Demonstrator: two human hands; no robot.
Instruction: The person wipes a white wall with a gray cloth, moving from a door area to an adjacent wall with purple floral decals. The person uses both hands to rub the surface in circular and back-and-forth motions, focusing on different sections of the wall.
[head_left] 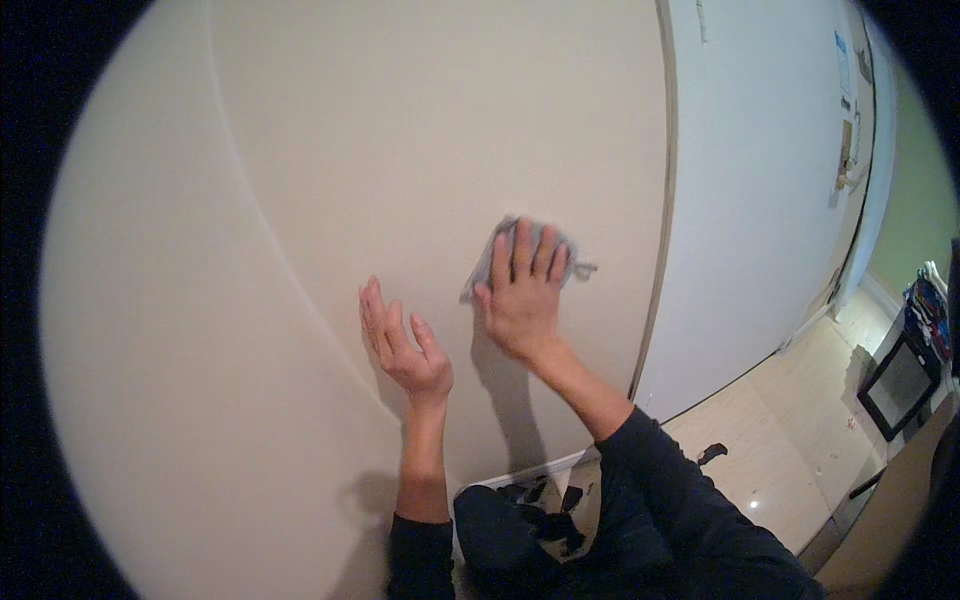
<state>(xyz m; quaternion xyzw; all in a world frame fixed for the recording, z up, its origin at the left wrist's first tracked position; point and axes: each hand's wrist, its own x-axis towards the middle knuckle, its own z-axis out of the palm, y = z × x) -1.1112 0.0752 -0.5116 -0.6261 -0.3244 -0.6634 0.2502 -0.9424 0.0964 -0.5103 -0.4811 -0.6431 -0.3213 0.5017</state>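
Here, right hand (520, 300) presses one grey cloth (492, 262) flat on the wall (330, 150); left hand (405, 345) open.

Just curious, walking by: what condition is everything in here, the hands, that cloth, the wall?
right hand: flat, fingers spread, pressing the cloth to the wall
cloth: grey, crumpled, pinned under the right hand
left hand: open, empty, close to the wall
wall: beige, plain
door: white, shut

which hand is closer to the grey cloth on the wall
Right. The right hand lies flat on the grey cloth, pressing it to the wall; the left hand is open, lower left, apart from it.
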